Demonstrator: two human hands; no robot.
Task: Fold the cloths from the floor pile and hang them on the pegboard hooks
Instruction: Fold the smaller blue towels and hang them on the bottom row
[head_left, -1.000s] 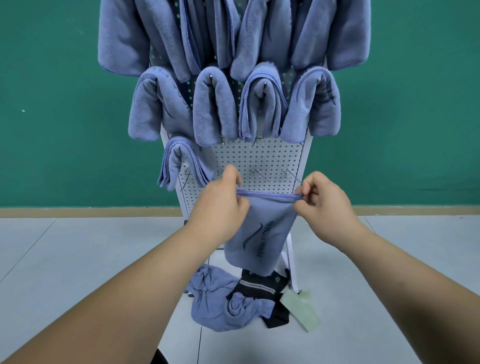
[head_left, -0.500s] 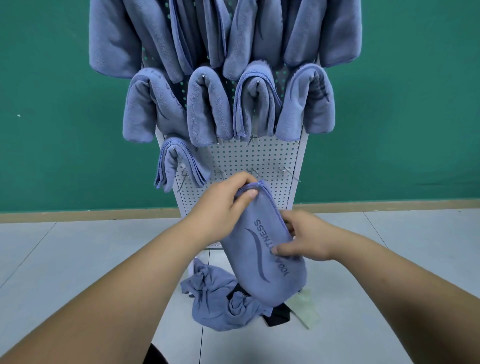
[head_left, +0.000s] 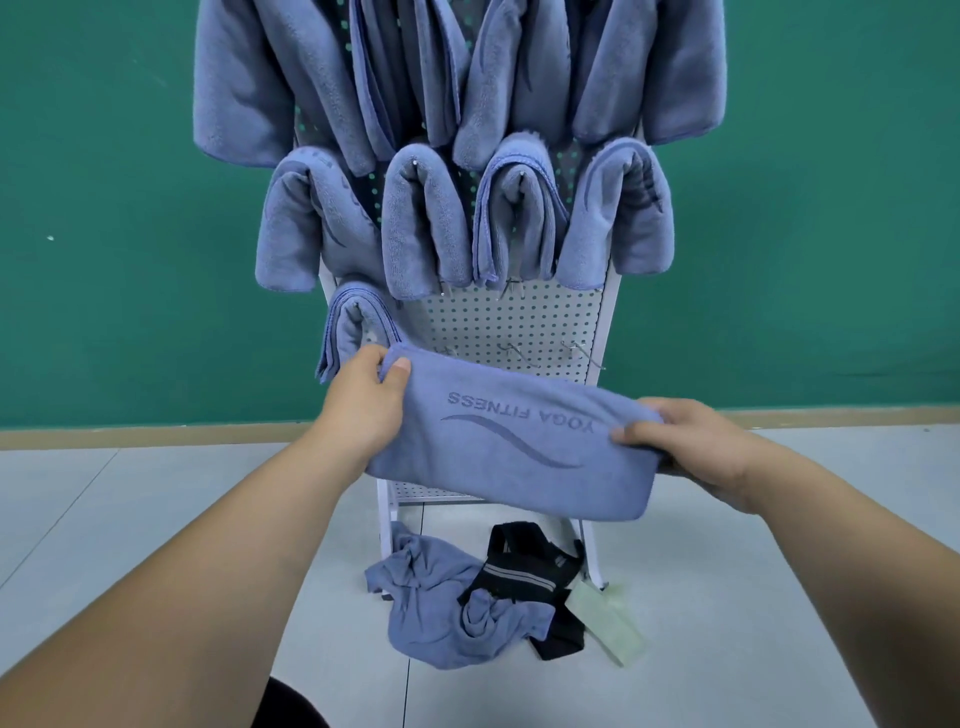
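I hold a folded blue cloth (head_left: 514, 441) stretched flat and nearly level in front of the white pegboard (head_left: 511, 322); its upside-down print reads YOGA FITNESS. My left hand (head_left: 366, 397) pinches its upper left end, thumb on top. My right hand (head_left: 685, 441) grips its right end. Bare metal hooks (head_left: 519, 351) stick out of the board just behind the cloth. Several folded blue cloths (head_left: 426, 223) hang over hooks in the rows above, and one more hung cloth (head_left: 350, 325) sits at the lower left. The floor pile (head_left: 452, 608) lies at the board's foot.
The pile holds a crumpled blue cloth, a black garment (head_left: 524, 571) and a pale green piece (head_left: 605, 618). The board's white legs (head_left: 387, 514) stand on a grey tiled floor. A green wall (head_left: 130, 208) with a tan skirting rises behind.
The cloth hung down from both hands, then was folded over; it is now turned and stretched sideways between my hands. My right hand moved to the right end.
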